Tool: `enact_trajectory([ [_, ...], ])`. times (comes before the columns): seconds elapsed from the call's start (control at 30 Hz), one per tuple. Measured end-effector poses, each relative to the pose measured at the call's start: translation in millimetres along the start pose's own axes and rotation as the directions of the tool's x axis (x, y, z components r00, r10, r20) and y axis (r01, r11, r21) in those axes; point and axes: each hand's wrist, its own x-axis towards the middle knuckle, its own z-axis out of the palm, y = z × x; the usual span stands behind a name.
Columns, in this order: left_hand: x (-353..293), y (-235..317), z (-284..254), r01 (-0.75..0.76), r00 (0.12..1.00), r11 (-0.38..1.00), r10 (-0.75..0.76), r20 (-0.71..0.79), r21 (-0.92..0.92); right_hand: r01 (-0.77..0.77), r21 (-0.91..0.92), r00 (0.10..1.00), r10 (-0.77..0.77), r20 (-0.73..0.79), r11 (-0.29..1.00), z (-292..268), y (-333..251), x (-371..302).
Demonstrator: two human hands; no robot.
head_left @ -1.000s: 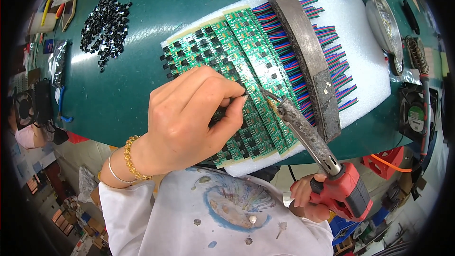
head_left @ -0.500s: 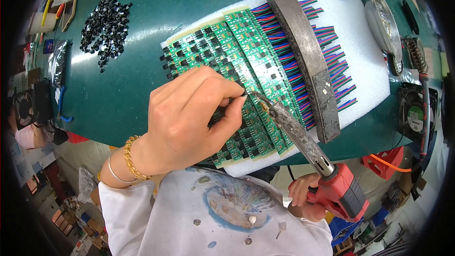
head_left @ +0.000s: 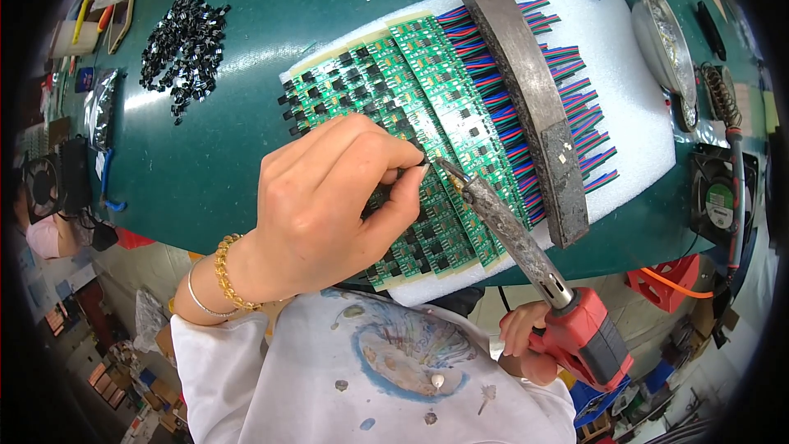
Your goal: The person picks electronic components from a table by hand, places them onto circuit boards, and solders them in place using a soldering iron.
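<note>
My left hand is above the green circuit boards, thumb and forefinger pinched together around a small dark part that is mostly hidden by the fingertips. A red-handled soldering gun is held in my right hand, its fingers curled round the grip. The gun's tip reaches the boards just beside my left fingertips; whether it touches a solder pad I cannot tell. Rows of small black components are on the left boards. Red, blue, green and black wires run rightward from the boards.
A heavy metal bar lies across the wires on a white foam sheet. A pile of small black connectors sits at the left of the green table. On the right are a metal bowl, a coiled iron holder and a fan.
The soldering gun's handle has shifted slightly left and down with my right hand, while its tip stays by my left fingertips. My left hand has hardly moved.
</note>
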Motion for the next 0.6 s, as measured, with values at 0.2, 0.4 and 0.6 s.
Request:
enact_trajectory([
  [0.2,0.0,-0.8,0.1,0.002,1.0,1.0,-0.002,-0.002,0.004,-0.111,-0.147,0.989,0.124,0.08,0.983,-5.9,-14.7,4.5],
  [0.4,0.9,-0.1,0.1,0.003,1.0,1.0,-0.003,-0.003,0.006,-0.056,-0.228,0.998,0.06,0.01,0.972,1.0,-9.2,2.1],
  [0.6,1.8,0.0,0.6,0.006,1.0,1.0,-0.006,-0.014,-0.012,0.024,0.156,0.989,0.0,-0.151,0.987,19.0,22.1,-0.1],
])
